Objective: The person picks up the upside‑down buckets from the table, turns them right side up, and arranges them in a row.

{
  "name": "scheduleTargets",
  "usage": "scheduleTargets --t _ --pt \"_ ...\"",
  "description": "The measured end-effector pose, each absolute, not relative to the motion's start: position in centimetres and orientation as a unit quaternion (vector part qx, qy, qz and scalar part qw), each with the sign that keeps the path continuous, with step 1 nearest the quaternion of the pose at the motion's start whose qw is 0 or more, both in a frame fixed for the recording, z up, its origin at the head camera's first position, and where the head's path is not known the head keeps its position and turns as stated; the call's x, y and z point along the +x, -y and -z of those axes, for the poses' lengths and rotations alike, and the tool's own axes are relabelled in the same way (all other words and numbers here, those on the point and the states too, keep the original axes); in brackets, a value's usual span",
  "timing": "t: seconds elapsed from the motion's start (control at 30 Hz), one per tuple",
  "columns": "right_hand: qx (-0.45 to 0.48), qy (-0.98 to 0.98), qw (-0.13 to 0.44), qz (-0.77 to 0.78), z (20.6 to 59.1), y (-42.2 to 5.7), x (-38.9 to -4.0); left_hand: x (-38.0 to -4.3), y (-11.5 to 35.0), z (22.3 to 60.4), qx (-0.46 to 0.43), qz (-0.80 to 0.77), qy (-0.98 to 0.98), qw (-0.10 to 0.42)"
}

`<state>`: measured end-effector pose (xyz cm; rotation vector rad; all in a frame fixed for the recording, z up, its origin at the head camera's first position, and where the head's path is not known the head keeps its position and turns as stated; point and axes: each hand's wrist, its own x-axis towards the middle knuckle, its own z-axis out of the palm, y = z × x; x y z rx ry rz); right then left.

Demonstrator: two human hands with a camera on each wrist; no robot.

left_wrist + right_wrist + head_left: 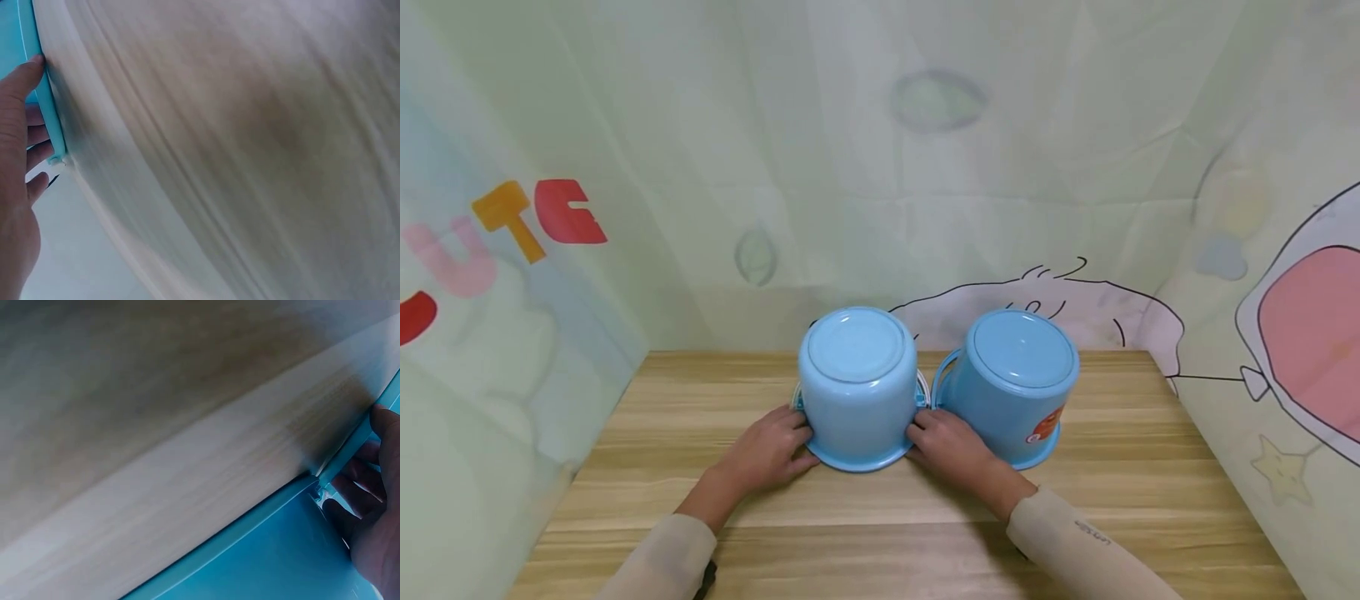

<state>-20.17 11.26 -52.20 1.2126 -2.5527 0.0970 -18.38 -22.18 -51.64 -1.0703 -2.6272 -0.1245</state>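
Observation:
Two light blue plastic buckets stand upside down, side by side, on the wooden table. My left hand (769,448) grips the left bucket (859,412) low on its left side. In the left wrist view, the thumb lies on the bucket's rim (53,119) and the other fingers are behind it. On the opposite side my right hand (953,450) holds the same rim (347,450), its thumb and fingers around it. The right bucket (1000,404), with a red-orange sticker (1047,425) and a handle (942,375), stands close beside that hand and is partly hidden by it.
The wood-grain table (865,542) extends in front of the buckets and to both sides. Behind it hangs a pale printed cloth (820,167), which also runs along the left and right sides.

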Motion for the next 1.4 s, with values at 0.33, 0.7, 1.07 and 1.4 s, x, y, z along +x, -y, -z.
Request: scheduleTargets --t 0.33,0.7,1.07,1.4 --pt "0.417 0.897 0.149 -0.017 52.0 -11.1 -19.9 -18.2 22.1 51.7 -0.373 0.043 0.914 0.156" --pt "0.412 0.901 0.138 0.002 51.9 -11.0 -19.6 -18.1 22.5 51.7 -0.401 0.023 0.901 0.166" --pt "0.427 0.89 0.161 -0.001 51.9 -11.5 -19.3 -18.2 22.9 51.8 -0.443 0.029 0.869 0.219" --pt "0.441 0.882 0.166 0.011 51.0 -11.9 -18.8 -17.5 23.2 51.1 -0.443 0.023 0.87 0.215"
